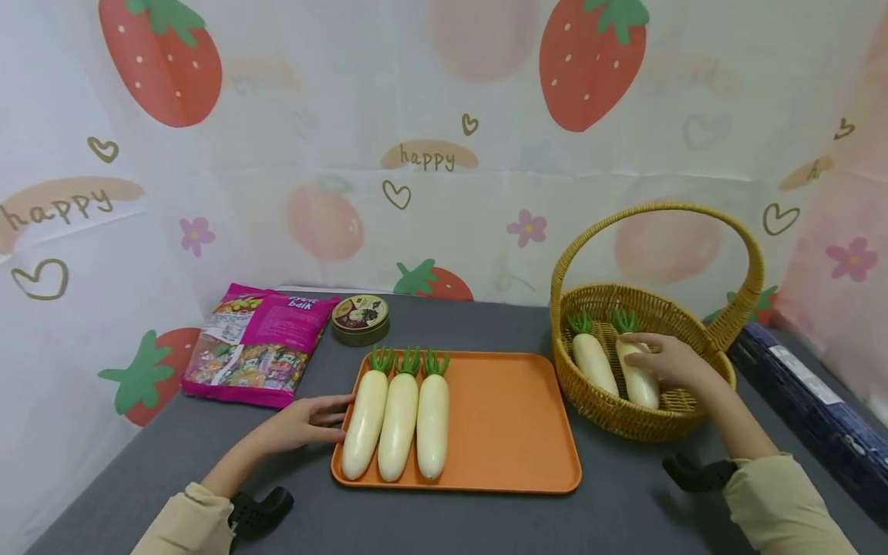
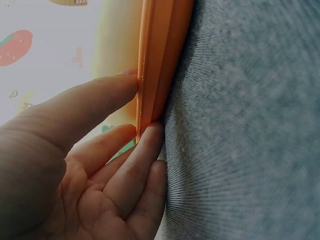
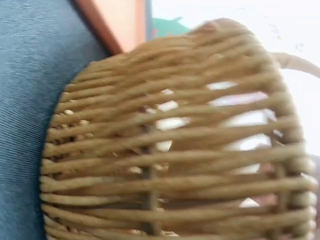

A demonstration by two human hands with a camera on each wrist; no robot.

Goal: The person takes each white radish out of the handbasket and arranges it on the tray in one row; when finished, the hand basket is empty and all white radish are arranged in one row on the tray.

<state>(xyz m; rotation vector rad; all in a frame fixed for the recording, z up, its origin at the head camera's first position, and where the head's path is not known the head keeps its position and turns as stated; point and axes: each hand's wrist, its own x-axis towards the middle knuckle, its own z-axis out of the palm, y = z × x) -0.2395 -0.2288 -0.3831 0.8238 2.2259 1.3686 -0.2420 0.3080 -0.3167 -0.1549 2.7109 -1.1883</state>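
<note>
Three white radishes with green tops lie side by side on the left part of an orange tray (image 1: 513,424): the left radish (image 1: 365,424), the middle radish (image 1: 398,428) and the right radish (image 1: 433,428). My left hand (image 1: 301,424) touches the tray's left edge; in the left wrist view its thumb and fingertips rest along the orange rim (image 2: 157,60). Inside the wicker basket (image 1: 610,412) two more radishes lean. My right hand (image 1: 669,361) grips the right-hand radish (image 1: 640,385) there; the other radish (image 1: 593,362) lies to its left. Basket weave hides this hand in the right wrist view.
A pink snack bag (image 1: 257,347) and a round tin (image 1: 360,318) stand behind the tray's left side. To the basket's right lies a long dark blue box (image 1: 819,416). The basket's tall handle (image 1: 659,206) arches over its opening. A strawberry-print cloth hangs behind.
</note>
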